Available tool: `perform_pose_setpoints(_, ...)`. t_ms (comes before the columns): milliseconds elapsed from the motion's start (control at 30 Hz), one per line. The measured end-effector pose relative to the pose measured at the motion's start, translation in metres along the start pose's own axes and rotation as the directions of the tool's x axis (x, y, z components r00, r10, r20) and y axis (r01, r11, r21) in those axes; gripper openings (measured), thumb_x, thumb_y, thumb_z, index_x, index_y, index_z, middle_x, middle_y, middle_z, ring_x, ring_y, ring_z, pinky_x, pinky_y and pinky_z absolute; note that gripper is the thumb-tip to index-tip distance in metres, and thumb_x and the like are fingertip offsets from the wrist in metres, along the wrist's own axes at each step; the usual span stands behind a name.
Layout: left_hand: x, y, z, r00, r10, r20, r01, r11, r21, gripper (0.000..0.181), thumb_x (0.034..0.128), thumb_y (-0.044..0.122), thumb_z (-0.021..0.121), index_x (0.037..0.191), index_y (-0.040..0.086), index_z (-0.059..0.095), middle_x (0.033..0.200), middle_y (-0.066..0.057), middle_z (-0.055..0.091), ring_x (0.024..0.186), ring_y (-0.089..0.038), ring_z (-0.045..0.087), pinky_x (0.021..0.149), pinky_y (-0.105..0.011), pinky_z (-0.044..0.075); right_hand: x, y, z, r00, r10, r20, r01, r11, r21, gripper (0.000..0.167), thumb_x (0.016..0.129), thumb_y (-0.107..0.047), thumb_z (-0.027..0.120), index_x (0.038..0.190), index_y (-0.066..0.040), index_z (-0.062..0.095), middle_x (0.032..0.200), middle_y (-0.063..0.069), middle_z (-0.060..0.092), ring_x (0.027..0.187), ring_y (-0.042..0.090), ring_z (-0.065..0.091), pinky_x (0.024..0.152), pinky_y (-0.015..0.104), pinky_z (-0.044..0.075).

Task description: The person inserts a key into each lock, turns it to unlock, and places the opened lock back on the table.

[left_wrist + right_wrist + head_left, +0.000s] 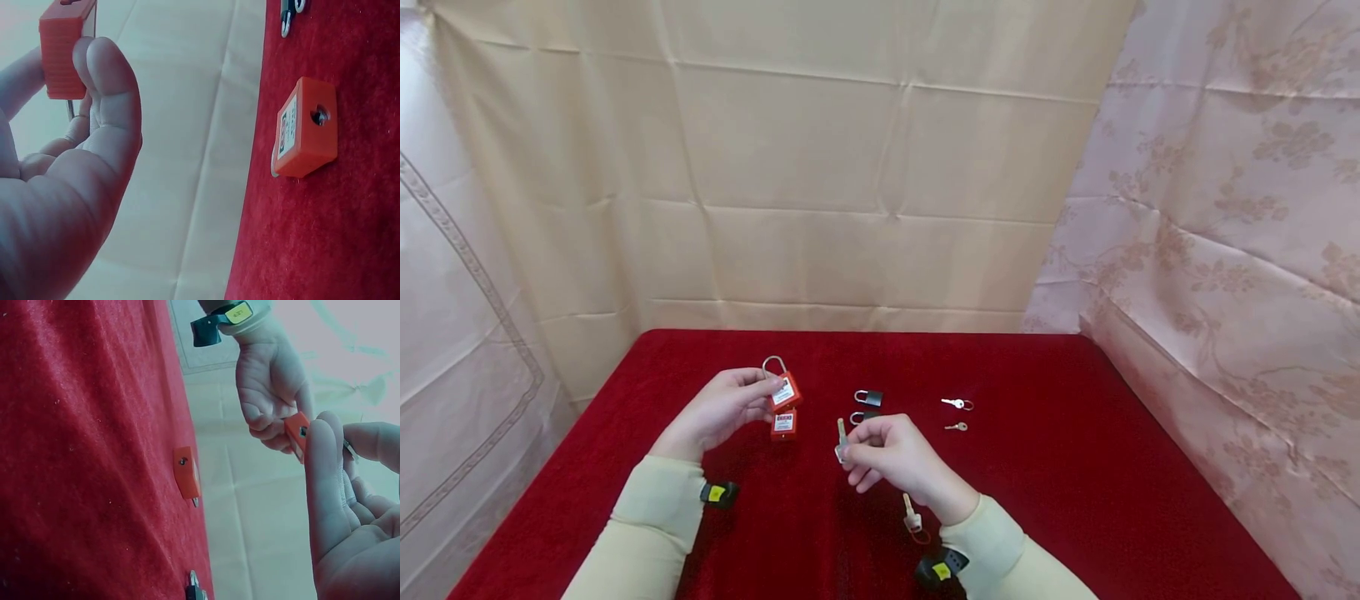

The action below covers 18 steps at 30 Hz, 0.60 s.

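left hand (721,410) pinches orange plastic padlock (787,394) | right hand (901,458) pinches silvery metal key (841,432) | apart, inside edges of red-cloth counter (1097,483)

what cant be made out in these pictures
Head view: lower black padlock, partly covered by the right hand.
Head view: label print on the lower red padlock, too small to read.
Left wrist view: held red padlock, cut off by the top edge.
Right wrist view: held key, mostly hidden behind the fingers.
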State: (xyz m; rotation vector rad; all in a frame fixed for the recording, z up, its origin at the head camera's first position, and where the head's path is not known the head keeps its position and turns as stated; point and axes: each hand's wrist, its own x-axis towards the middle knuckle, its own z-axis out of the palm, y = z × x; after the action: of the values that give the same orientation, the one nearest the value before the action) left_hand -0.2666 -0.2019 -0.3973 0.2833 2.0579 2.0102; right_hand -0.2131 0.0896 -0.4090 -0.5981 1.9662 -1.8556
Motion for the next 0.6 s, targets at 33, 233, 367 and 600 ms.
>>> perform_pose_setpoints(33, 0.000, 0.000, 0.001, 1.000, 0.000, 0.005, 0.000, 1.000, -0.001, 0.027, 0.1012, 0.016, 0.065, 0.112, -0.008, 0.058, 0.097, -0.012, 0.068, 0.082, -0.019, 0.065, 0.078, -0.032, 0.058, 0.000, 0.001, 0.000, 1.000, 0.002, 0.002, -0.002, 1.000, 0.007, 0.012, 0.092, -0.002, 0.070, 0.096, 0.010, 0.067, 0.081, 0.018, 0.070, 0.062, 0.018, 0.068, 0.059, 0.035, 0.061)
perform_pose_setpoints(233, 0.000, 0.001, 0.008, 1.000, -0.012, 0.023, 0.011, 1.000, 0.022, 0.031, 0.0997, 0.012, 0.066, 0.118, -0.012, 0.057, 0.098, -0.014, 0.067, 0.084, -0.020, 0.066, 0.079, -0.032, 0.059, 0.000, 0.004, 0.007, 0.999, 0.039, 0.032, -0.041, 0.998, 0.057, 0.012, 0.092, -0.004, 0.071, 0.095, 0.007, 0.069, 0.079, 0.017, 0.070, 0.059, 0.016, 0.068, 0.059, 0.034, 0.061)
perform_pose_setpoints(367, 0.000, 0.001, 0.014, 0.999, -0.019, 0.032, 0.017, 0.999, 0.040, 0.036, 0.0991, 0.013, 0.067, 0.122, -0.013, 0.056, 0.101, -0.015, 0.067, 0.085, -0.022, 0.065, 0.080, -0.032, 0.058, -0.002, 0.007, 0.014, 0.994, 0.072, 0.077, -0.079, 0.992, 0.098, 0.011, 0.093, -0.003, 0.071, 0.096, 0.007, 0.070, 0.083, 0.022, 0.071, 0.060, 0.015, 0.068, 0.060, 0.033, 0.061)
perform_pose_setpoints(600, 0.002, 0.002, 0.024, 0.998, -0.001, 0.069, -0.002, 0.999, 0.043, 0.036, 0.0981, 0.014, 0.068, 0.120, -0.013, 0.057, 0.097, -0.015, 0.067, 0.082, -0.024, 0.066, 0.077, -0.035, 0.059, -0.004, 0.010, 0.021, 0.987, 0.081, 0.136, -0.100, 0.985, 0.140, 0.015, 0.093, -0.002, 0.070, 0.099, 0.012, 0.067, 0.089, 0.029, 0.071, 0.063, 0.015, 0.070, 0.063, 0.034, 0.061)
